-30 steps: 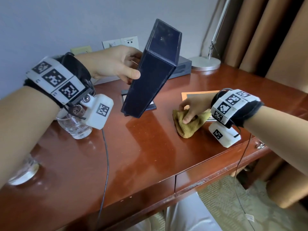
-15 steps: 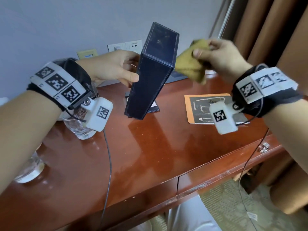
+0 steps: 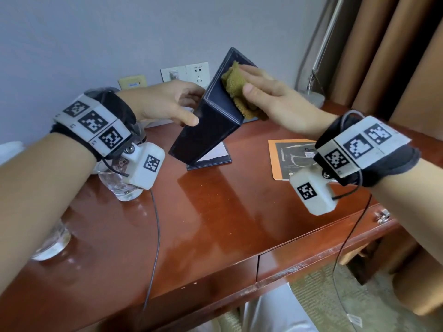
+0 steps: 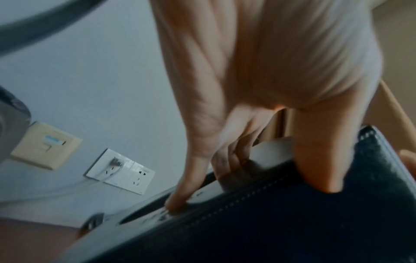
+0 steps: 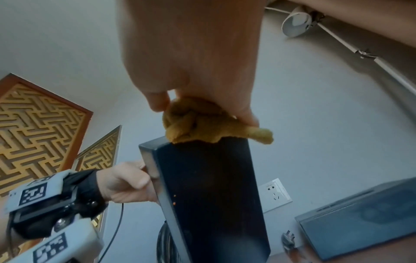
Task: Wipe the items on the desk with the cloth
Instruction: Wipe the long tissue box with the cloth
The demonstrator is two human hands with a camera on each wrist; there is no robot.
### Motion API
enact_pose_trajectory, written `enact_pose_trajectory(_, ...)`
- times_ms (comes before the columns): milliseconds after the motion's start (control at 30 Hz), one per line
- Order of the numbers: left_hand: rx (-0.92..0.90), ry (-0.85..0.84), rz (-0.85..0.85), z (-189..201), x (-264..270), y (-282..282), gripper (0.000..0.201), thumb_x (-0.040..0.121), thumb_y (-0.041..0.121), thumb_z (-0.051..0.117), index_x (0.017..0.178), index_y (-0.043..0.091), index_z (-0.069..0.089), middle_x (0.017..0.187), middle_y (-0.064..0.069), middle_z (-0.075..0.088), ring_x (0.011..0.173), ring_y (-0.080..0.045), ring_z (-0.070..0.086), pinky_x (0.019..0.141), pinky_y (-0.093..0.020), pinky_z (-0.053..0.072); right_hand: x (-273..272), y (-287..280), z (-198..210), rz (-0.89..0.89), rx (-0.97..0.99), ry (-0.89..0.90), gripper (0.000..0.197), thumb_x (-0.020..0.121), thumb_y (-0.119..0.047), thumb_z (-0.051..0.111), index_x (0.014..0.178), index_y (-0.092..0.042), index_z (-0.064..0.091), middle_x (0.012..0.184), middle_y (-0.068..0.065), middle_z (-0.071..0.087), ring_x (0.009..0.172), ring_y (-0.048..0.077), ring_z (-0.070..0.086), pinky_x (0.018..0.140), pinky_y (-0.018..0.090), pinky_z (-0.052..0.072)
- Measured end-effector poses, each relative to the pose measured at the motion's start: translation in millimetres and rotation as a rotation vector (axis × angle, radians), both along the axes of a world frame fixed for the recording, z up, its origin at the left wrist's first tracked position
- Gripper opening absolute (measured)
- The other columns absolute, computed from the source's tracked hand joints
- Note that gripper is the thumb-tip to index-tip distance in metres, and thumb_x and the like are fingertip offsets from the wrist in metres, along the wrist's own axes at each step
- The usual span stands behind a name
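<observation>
My left hand (image 3: 172, 106) grips a dark navy leather box (image 3: 208, 130) by its side, thumb in front and fingers behind, and holds it tilted above the desk (image 3: 215, 224). The left wrist view shows those fingers (image 4: 180, 201) on the box's (image 4: 292, 222) slotted face. A bunched mustard cloth (image 3: 236, 85) lies on the upper face of the box under my right hand (image 3: 275, 99). In the right wrist view my right hand (image 5: 195, 53) pinches the cloth (image 5: 202, 122) between thumb and fingers at the top end of the box (image 5: 211, 195).
A glass (image 3: 119, 185) stands under my left wrist and another glass (image 3: 52, 240) sits at the desk's left edge. A notepad holder (image 3: 213, 156) lies below the box, an orange-edged card (image 3: 287, 152) to the right. A lamp base (image 3: 311, 97) stands at the back by the curtains.
My right hand lifted the cloth off the desk, carried it up and left, and now has it on the box's upper face. The left hand has kept its hold on the box.
</observation>
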State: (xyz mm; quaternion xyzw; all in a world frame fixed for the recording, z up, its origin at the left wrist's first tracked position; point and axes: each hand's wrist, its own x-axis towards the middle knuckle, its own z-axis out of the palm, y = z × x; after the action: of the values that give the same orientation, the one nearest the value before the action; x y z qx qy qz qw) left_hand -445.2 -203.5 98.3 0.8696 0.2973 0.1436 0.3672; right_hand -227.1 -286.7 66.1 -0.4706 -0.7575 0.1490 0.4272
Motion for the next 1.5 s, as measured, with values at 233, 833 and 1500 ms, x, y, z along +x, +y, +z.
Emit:
enact_pose_trajectory(233, -0.194, -0.108, 0.083, -4.8, 10.6, -16.0, 0.053, 0.062, 0.045, 0.078, 0.104, 0.019, 0.059, 0.106, 0.006, 0.065, 0.104, -0.005, 0.061, 0.068, -0.026, 0.057, 11.2, 3.4, -7.0, -0.059, 0.101, -0.114, 0.05, 0.085, -0.036, 0.05, 0.134, -0.029, 0.042, 0.131, -0.001, 0.04, 0.132, 0.031, 0.034, 0.115, 0.045, 0.021)
enact_pose_trajectory(833, -0.093, -0.141, 0.2, -7.6, 5.8, -18.5, 0.053, 0.054, 0.044, 0.07, 0.101, 0.023, 0.059, 0.105, 0.003, 0.063, 0.095, -0.005, 0.061, 0.073, -0.029, 0.053, -22.8, -8.1, -22.1, -0.114, 0.289, -0.242, 0.051, 0.094, -0.023, 0.038, 0.14, -0.002, 0.039, 0.146, 0.014, 0.037, 0.136, 0.02, 0.023, 0.117, 0.033, 0.007)
enact_pose_trajectory(1500, -0.011, -0.046, 0.283, -9.8, 18.6, -23.6, 0.053, 0.05, 0.045, 0.065, 0.1, 0.027, 0.059, 0.112, 0.001, 0.061, 0.109, -0.018, 0.056, 0.081, -0.034, 0.044, -3.8, 35.5, 13.2, -0.382, 0.105, -0.131, 0.048, 0.098, -0.014, 0.039, 0.145, -0.006, 0.03, 0.155, 0.009, 0.025, 0.141, 0.03, 0.026, 0.113, 0.031, 0.016)
